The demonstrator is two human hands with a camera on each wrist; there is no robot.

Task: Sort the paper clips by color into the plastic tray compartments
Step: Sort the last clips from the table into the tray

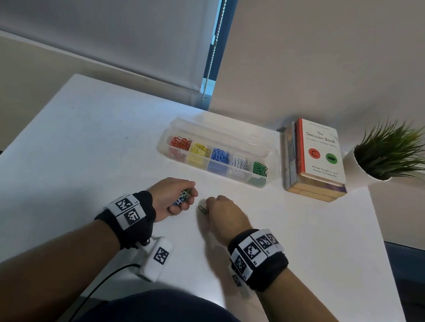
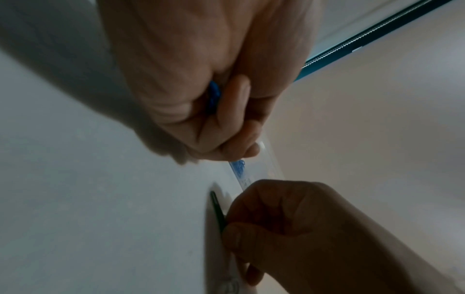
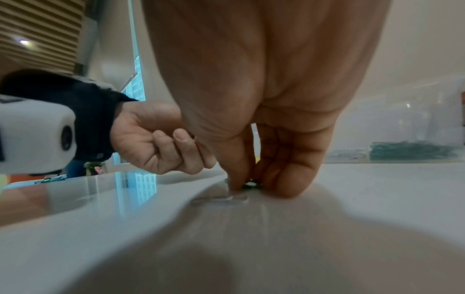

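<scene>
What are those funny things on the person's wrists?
Both hands, left hand and right hand, are bare, with bare forearms. Each wrist wears a black band carrying white patches printed with black square codes. A small white camera box with its own code hangs under the left wrist, and a black cable trails from it.

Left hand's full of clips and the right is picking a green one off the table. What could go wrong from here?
1. The green clip lies flat on the table; the right hand pinches only its end, so it may slip.
2. The left hand holds a mixed bunch of clips; loosening could scatter them.
3. The tray compartments adjoin, so a clip may land in the wrong colour.
</scene>
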